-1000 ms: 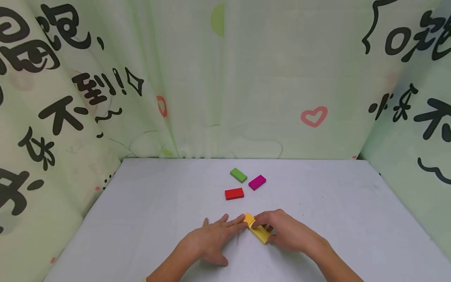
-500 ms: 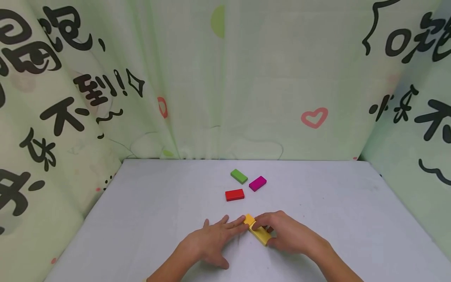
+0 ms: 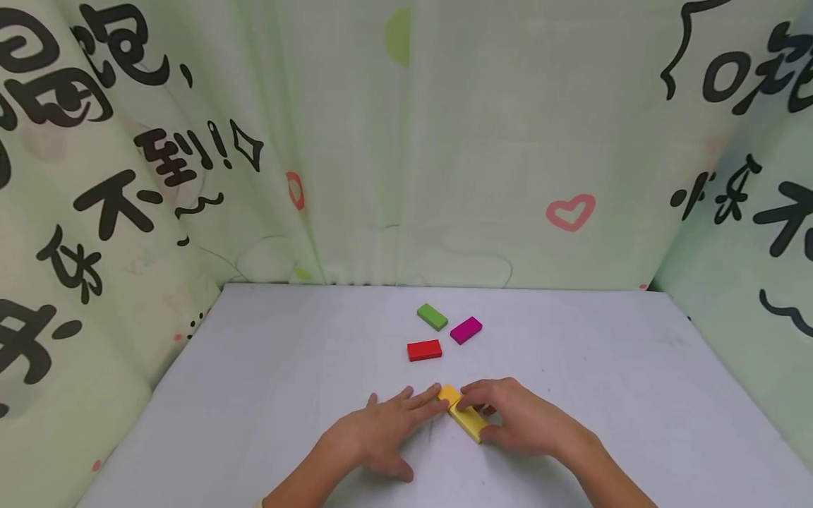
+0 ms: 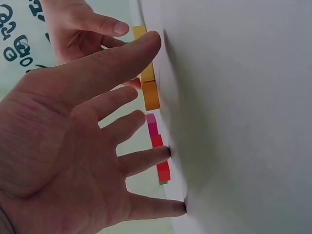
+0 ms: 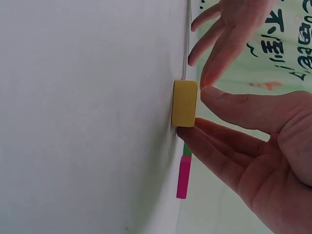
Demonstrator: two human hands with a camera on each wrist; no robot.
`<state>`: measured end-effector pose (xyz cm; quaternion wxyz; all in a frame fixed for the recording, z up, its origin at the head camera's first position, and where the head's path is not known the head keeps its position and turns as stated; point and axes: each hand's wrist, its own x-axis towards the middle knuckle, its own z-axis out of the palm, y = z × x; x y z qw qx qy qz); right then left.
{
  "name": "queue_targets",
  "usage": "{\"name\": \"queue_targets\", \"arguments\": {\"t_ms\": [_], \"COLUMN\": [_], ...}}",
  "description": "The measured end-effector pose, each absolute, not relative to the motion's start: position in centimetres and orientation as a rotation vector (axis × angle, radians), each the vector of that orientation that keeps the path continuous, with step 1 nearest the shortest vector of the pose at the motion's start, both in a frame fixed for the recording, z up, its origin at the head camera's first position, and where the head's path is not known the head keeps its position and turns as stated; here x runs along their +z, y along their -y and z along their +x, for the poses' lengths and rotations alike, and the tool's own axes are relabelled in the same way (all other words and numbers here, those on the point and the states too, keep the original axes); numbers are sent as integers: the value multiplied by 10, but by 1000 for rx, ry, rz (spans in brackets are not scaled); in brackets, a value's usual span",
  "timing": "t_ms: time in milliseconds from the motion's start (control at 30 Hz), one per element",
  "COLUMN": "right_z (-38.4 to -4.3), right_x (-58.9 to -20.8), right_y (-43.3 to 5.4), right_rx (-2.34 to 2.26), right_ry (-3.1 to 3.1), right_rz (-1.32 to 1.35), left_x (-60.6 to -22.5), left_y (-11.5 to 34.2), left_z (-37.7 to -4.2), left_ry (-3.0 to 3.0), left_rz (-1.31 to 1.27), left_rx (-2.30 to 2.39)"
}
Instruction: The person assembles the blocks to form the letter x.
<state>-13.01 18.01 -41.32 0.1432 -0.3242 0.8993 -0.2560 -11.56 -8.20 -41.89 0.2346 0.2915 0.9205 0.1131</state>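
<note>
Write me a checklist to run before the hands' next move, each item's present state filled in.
1. Right hand holding the yellow block: ok, thumb and fingers are on it.
2. Orange block end to end with the yellow block: ok, no clear gap shows.
3. Left hand well clear of the orange block: not ok, fingertips lie right beside it.
4. Left fingertips pressing the orange block: cannot tell.
5. Red block, green block and magenta block clear of both hands: ok.

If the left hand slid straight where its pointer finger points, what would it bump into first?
Probably the orange block, right by the left hand. I can't tell whether they already touch. Past that, the right hand looks next in line.
</note>
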Motion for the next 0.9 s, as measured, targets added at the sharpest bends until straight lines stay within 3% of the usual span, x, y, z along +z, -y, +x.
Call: {"name": "queue_targets", "arguments": {"t_ms": [500,900], "right_z": [-134,-131], "right_x": [-417,-422], "right_y": [-181,-185], "right_rx": [-689,-630], "right_ry": [-2676,-2631], "right_rz": [-979,-1105], "left_x": [-413,-417], "left_y": [91,91], "left_z": [-138,-167], "left_ry": [-2854,-2937], "left_rz": [847,625], "left_rx": [205,294]}}
